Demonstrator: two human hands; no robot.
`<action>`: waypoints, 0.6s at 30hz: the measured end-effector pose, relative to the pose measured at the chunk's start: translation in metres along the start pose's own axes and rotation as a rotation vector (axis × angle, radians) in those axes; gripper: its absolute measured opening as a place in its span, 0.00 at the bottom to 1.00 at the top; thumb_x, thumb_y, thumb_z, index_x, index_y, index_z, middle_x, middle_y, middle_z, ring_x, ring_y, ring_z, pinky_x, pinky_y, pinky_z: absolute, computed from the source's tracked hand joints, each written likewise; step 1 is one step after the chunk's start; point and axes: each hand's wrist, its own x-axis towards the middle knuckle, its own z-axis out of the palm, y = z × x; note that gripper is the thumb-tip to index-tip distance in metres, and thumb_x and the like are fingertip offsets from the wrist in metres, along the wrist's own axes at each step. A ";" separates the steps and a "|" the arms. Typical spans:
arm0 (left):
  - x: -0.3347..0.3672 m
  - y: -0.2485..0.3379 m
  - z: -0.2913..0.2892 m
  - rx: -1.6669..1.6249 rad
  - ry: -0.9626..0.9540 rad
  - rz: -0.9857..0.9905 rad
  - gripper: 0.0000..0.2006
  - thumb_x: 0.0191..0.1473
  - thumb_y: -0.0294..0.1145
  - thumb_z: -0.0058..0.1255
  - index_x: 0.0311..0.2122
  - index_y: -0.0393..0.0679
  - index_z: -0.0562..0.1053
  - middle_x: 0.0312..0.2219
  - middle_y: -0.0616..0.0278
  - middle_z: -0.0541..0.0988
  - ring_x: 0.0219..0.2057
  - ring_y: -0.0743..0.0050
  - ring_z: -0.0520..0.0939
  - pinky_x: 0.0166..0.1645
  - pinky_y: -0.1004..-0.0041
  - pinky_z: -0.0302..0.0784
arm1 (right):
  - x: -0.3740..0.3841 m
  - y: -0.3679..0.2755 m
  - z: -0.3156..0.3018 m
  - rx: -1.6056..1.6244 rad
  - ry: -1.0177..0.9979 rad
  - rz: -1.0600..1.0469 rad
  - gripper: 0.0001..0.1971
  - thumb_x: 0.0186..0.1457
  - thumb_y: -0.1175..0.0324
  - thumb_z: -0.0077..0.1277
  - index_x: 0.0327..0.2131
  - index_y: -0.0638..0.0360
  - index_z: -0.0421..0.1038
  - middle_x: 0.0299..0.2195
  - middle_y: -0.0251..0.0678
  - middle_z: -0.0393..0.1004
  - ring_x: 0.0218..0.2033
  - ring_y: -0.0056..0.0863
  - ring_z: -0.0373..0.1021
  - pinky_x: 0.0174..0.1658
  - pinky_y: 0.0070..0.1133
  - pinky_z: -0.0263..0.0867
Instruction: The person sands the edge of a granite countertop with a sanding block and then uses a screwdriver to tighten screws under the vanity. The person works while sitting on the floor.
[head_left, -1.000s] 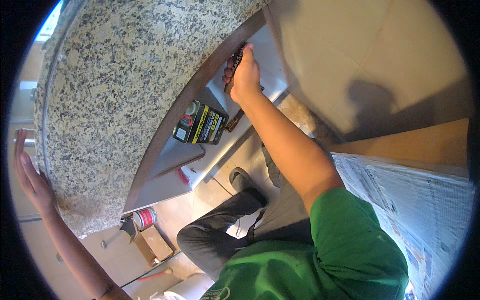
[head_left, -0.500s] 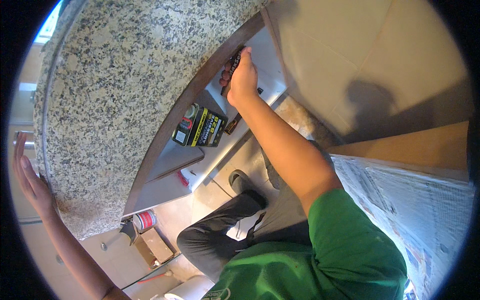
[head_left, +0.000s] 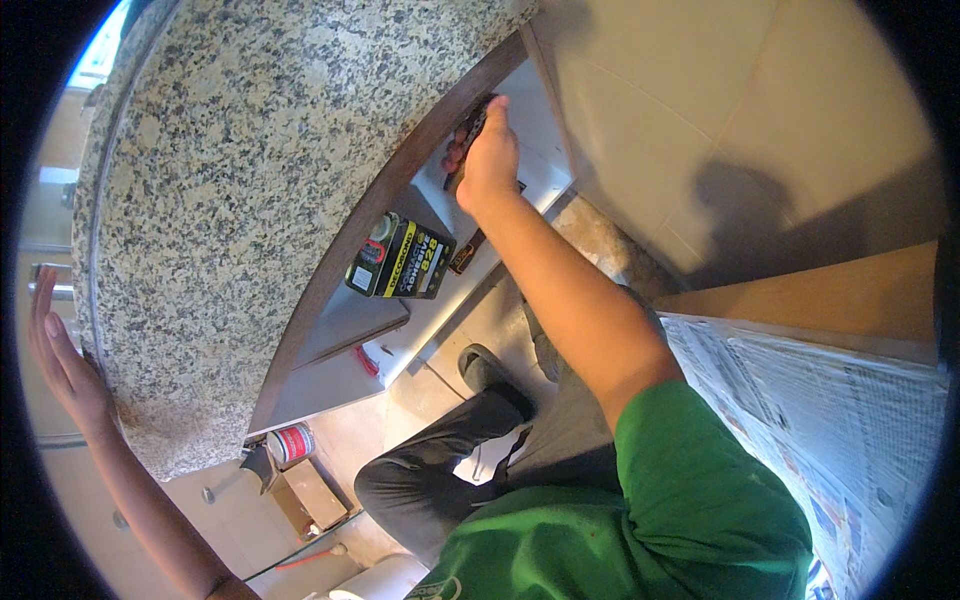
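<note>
Your right hand [head_left: 488, 165] grips the dark block [head_left: 477, 126] beside the table's [head_left: 240, 190] curved right edge. Probably light, stiff; hold mid-length. Your left hand [head_left: 70, 375]: fingers extended, nothing visibly held.

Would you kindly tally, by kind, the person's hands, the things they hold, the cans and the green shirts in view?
Hands: 2, the left hand and the right hand
Things held: 1, a dark object
Cans: 2, a black-and-yellow can and a red-and-white can
Shirts: 1, a green shirt
Total: 6
</note>
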 end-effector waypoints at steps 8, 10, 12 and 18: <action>0.000 -0.003 0.012 -0.046 0.017 -0.028 0.26 0.72 0.45 0.28 0.60 0.36 0.71 0.61 0.50 0.71 0.65 0.55 0.67 0.69 0.60 0.55 | 0.006 -0.011 -0.005 -0.008 0.021 0.011 0.24 0.67 0.40 0.39 0.29 0.50 0.66 0.19 0.28 0.65 0.17 0.25 0.59 0.20 0.25 0.55; 0.001 0.005 0.009 -0.047 0.008 -0.047 0.27 0.72 0.45 0.28 0.60 0.37 0.71 0.61 0.50 0.71 0.65 0.55 0.67 0.69 0.59 0.55 | 0.006 -0.018 -0.007 -0.012 -0.009 -0.012 0.24 0.67 0.41 0.39 0.29 0.50 0.64 0.19 0.29 0.64 0.17 0.24 0.58 0.21 0.25 0.55; 0.001 0.004 0.009 -0.031 0.015 -0.047 0.27 0.72 0.46 0.28 0.60 0.37 0.71 0.61 0.50 0.71 0.65 0.55 0.67 0.70 0.60 0.55 | -0.006 -0.004 -0.011 -0.082 -0.017 -0.005 0.23 0.68 0.41 0.39 0.29 0.50 0.64 0.19 0.29 0.64 0.17 0.24 0.59 0.21 0.25 0.55; 0.002 0.009 0.009 -0.011 0.012 -0.033 0.27 0.72 0.46 0.27 0.59 0.37 0.72 0.61 0.50 0.71 0.65 0.55 0.67 0.70 0.59 0.55 | -0.005 -0.005 -0.015 -0.100 -0.040 0.026 0.23 0.67 0.41 0.40 0.30 0.50 0.63 0.19 0.30 0.65 0.16 0.25 0.60 0.21 0.26 0.57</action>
